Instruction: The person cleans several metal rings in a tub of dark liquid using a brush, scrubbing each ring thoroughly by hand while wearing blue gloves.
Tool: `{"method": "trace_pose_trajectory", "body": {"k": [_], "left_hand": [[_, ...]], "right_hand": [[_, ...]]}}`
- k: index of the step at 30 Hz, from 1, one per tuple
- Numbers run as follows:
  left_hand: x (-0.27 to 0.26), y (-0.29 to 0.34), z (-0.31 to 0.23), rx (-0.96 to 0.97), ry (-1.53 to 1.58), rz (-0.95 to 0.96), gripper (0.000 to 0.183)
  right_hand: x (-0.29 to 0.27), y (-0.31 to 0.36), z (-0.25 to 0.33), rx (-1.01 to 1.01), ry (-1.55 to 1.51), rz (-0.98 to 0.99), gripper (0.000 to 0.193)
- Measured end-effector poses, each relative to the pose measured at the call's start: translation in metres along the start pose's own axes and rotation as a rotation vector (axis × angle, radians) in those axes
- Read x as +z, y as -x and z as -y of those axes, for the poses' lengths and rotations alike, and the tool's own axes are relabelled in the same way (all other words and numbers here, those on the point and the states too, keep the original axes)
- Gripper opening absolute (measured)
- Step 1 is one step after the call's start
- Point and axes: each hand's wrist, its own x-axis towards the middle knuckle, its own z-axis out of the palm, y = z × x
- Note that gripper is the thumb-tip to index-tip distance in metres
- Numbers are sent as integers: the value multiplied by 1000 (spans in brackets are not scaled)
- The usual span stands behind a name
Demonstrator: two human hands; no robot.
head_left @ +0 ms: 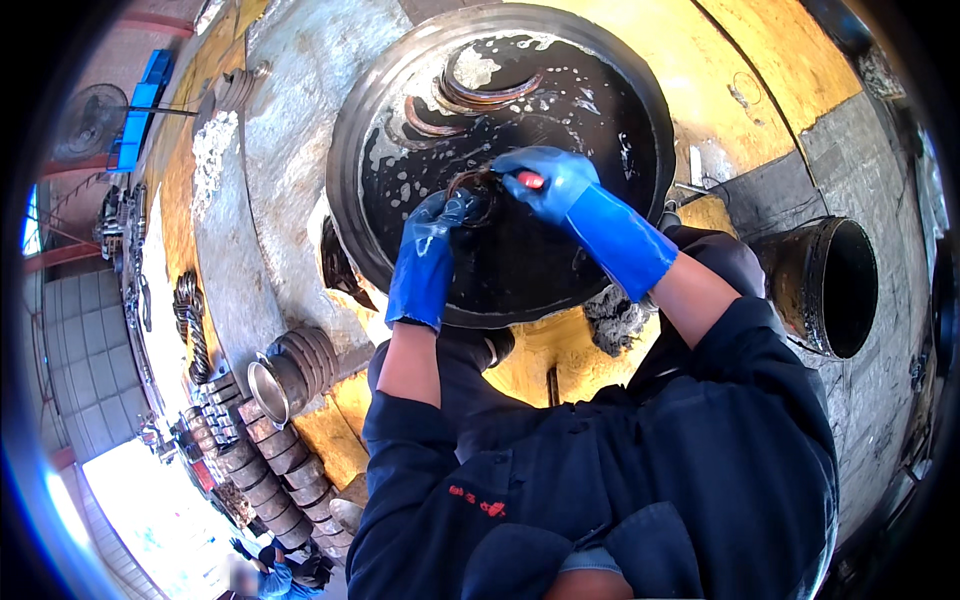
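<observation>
Both hands are in blue rubber gloves over a wide round metal basin of dark, foamy liquid. My left hand, at the basin's near left part, is closed on a curved brown metal ring held just above or at the liquid. My right hand is wrapped round a tool with a red handle; its working end is hidden by the glove and points toward the ring. Several more curved metal rings lie partly in the liquid at the basin's far side.
An open dark metal drum lies or leans at the right. Grey fluffy waste sits below the basin's near edge. At the left stand a ribbed metal cylinder and stacked round metal parts. Another person appears at the lower left.
</observation>
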Motion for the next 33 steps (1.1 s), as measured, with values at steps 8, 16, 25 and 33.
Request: {"method": "trace_pose_trajectory", "body": {"k": [8, 16, 25, 33], "left_hand": [[-14, -14, 28, 26, 97, -43, 38], [-4, -2, 8, 163, 65, -125, 30], [-3, -7, 10, 344, 154, -193, 32], [-6, -22, 32, 142, 171, -43, 32]], "right_hand": [[-1, -8, 21, -248, -259, 91, 29], [1, -4, 13, 664, -507, 215, 21], [-1, -3, 2, 748, -470, 250, 26], [-16, -15, 32, 673, -249, 488, 35]]}}
